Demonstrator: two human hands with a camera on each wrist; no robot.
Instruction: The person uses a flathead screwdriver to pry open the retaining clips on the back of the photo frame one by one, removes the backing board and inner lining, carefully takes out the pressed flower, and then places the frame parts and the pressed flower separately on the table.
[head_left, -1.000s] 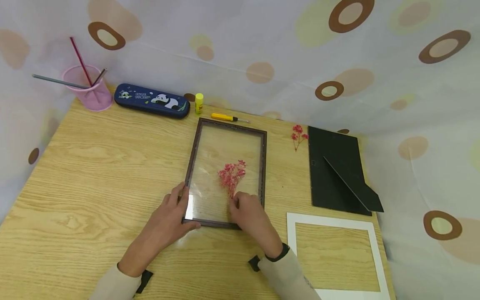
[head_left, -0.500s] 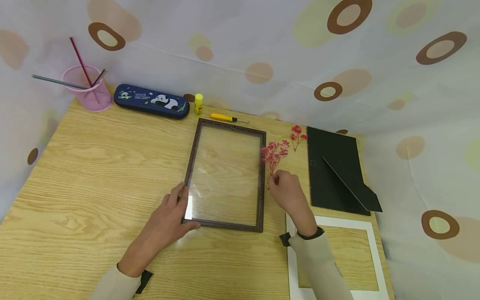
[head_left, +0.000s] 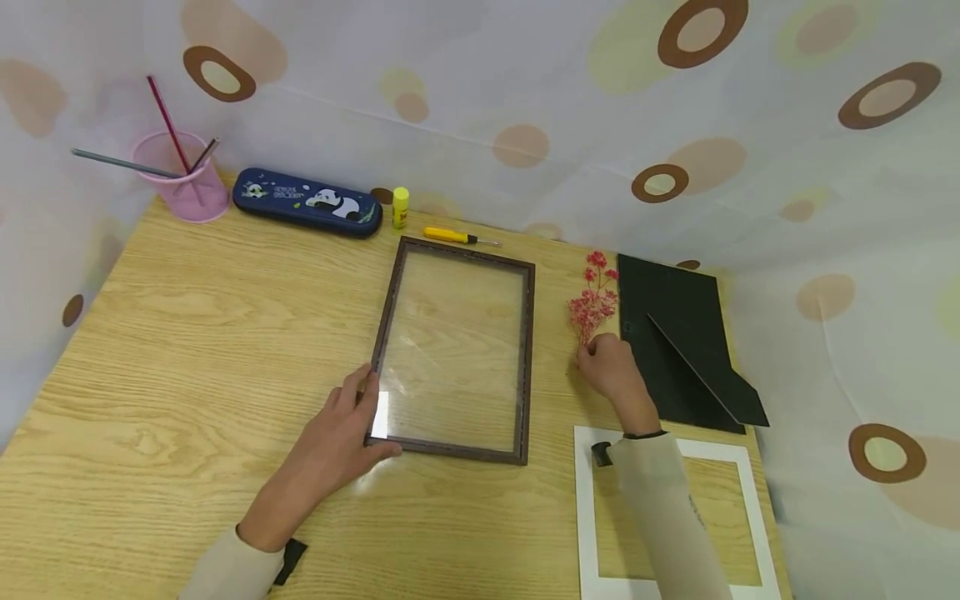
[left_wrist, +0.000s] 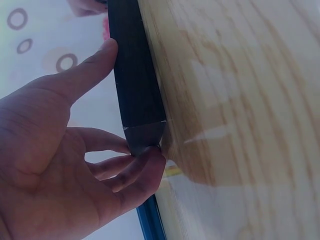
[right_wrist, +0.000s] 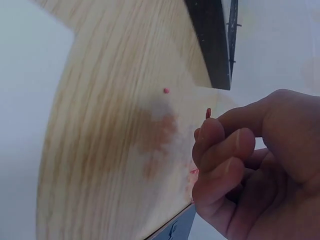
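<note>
Flat on the wooden table lies a dark brown picture frame (head_left: 525, 358) with a clear pane in it. My left hand (head_left: 330, 429) holds its near left corner, thumb along the near side and fingers bent against the left side; the left wrist view shows the fingertips right at the dark corner (left_wrist: 144, 132). To the right of the frame, my right hand (head_left: 611, 367) pinches the stems of a bunch of dried pink flowers (head_left: 591, 308). A stem end (right_wrist: 208, 113) pokes out past the fingertips. The blossoms overlap a smaller pink sprig (head_left: 596, 265) in the head view.
A black backing board (head_left: 667, 283) with its stand raised lies right of the flowers, a white mat (head_left: 587, 525) nearer. Behind the frame are a yellow screwdriver (head_left: 448, 235), glue stick (head_left: 400, 208), panda pencil case (head_left: 300, 200) and pink pencil cup (head_left: 191, 196).
My right hand has lifted the pink flower bunch off the pane and carried it right, to the table beside the black board. The left hand has stayed at the frame's corner.
</note>
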